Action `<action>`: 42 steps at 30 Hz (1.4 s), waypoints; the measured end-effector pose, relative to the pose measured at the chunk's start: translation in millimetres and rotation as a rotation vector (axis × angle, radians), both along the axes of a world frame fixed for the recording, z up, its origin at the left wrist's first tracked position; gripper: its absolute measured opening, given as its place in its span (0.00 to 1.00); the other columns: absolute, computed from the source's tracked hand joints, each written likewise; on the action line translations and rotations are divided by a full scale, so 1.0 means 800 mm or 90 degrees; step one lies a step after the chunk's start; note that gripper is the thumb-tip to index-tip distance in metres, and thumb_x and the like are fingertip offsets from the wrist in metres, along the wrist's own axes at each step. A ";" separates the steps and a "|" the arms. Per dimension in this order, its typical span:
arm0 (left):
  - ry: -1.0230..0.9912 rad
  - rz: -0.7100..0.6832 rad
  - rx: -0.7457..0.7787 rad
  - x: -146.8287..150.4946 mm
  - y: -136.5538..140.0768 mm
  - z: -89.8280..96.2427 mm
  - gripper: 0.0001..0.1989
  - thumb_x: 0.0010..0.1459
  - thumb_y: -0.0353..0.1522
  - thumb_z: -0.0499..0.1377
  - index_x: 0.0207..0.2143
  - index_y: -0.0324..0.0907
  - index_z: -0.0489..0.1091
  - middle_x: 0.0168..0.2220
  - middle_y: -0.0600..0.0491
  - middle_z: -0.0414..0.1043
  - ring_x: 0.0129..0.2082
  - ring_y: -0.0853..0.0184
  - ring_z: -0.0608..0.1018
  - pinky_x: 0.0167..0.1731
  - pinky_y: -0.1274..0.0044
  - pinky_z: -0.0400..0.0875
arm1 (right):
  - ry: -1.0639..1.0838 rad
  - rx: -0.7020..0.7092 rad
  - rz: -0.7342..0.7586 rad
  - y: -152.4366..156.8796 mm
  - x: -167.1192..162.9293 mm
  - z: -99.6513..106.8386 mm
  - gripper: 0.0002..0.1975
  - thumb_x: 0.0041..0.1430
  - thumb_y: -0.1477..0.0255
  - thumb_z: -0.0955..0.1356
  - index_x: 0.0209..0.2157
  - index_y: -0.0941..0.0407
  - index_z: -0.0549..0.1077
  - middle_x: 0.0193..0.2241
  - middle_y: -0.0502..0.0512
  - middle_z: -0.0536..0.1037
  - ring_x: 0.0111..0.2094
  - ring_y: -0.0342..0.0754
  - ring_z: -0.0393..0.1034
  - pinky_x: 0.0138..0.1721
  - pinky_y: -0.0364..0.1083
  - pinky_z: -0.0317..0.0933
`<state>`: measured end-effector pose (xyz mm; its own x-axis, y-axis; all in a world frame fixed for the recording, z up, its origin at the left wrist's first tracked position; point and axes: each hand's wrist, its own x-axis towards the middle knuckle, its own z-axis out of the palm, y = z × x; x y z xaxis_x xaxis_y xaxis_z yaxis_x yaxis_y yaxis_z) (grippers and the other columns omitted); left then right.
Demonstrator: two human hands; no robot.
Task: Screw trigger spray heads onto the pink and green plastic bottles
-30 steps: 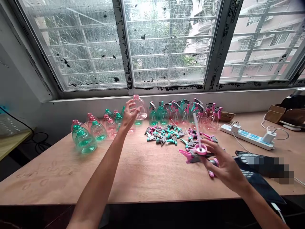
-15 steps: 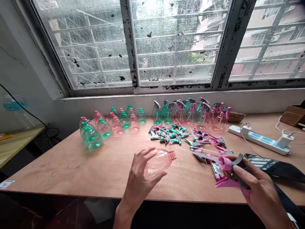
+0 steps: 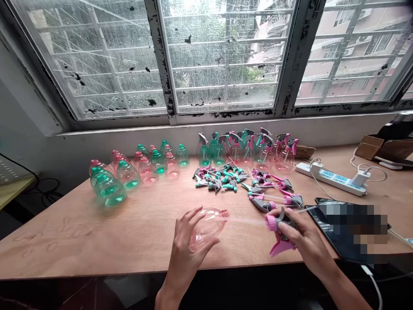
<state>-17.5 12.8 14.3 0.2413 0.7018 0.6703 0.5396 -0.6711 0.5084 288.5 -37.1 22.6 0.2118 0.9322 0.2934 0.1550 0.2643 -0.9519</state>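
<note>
My left hand (image 3: 190,241) is wrapped round a clear pink bottle (image 3: 209,224), tipped so its threaded neck points right. In my right hand (image 3: 306,241) is a pink and grey spray nozzle (image 3: 278,226), its collar facing left toward the bottle. The thin clear dip tube reaches from the collar to the bottle's mouth; whether its tip is inside, I cannot tell. Beyond my hands lies a pile of loose spray heads (image 3: 226,176) in pink, green and grey.
Open green and pink bottles (image 3: 147,170) stand at the back left. Bottles with spray heads fitted (image 3: 248,150) line the wall. To the right are a white power strip (image 3: 332,177), a dark tablet (image 3: 342,228) and a cardboard box (image 3: 371,148).
My right hand has moved left with the spray nozzle, bringing the tube up to the bottle's neck. My left hand still holds the bottle. The camera view has shifted right.
</note>
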 end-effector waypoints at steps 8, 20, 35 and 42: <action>-0.030 0.002 0.025 -0.004 0.007 -0.007 0.30 0.62 0.37 0.71 0.64 0.53 0.66 0.64 0.47 0.72 0.65 0.53 0.71 0.64 0.57 0.69 | 0.041 -0.031 0.031 0.002 0.011 -0.008 0.16 0.66 0.56 0.72 0.43 0.53 0.80 0.28 0.49 0.69 0.28 0.47 0.61 0.28 0.43 0.61; -0.251 -0.149 -0.148 0.027 -0.003 -0.019 0.23 0.74 0.37 0.59 0.68 0.61 0.65 0.77 0.54 0.55 0.75 0.57 0.61 0.71 0.62 0.62 | 0.045 -0.165 0.135 0.025 -0.049 -0.024 0.24 0.50 0.54 0.82 0.40 0.55 0.79 0.33 0.50 0.78 0.35 0.50 0.73 0.39 0.46 0.72; -0.316 -0.200 -0.462 0.023 0.005 -0.012 0.41 0.66 0.45 0.65 0.76 0.60 0.50 0.79 0.52 0.48 0.76 0.52 0.60 0.72 0.62 0.61 | 0.162 -0.179 0.173 0.032 -0.047 -0.028 0.26 0.52 0.54 0.82 0.41 0.54 0.71 0.25 0.50 0.82 0.24 0.49 0.79 0.24 0.45 0.75; -0.300 -0.175 -0.398 0.025 0.004 -0.018 0.52 0.60 0.43 0.71 0.77 0.56 0.45 0.80 0.48 0.41 0.78 0.50 0.54 0.75 0.60 0.50 | 0.059 -0.137 0.164 0.030 -0.044 -0.028 0.22 0.51 0.59 0.82 0.42 0.54 0.77 0.30 0.48 0.81 0.30 0.47 0.78 0.32 0.43 0.75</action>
<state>2.4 15.8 -0.1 0.2493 0.9358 0.2493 0.0346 -0.2659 0.9634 253.0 -13.1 0.5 -0.0214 0.9970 0.0745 0.0199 0.0750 -0.9970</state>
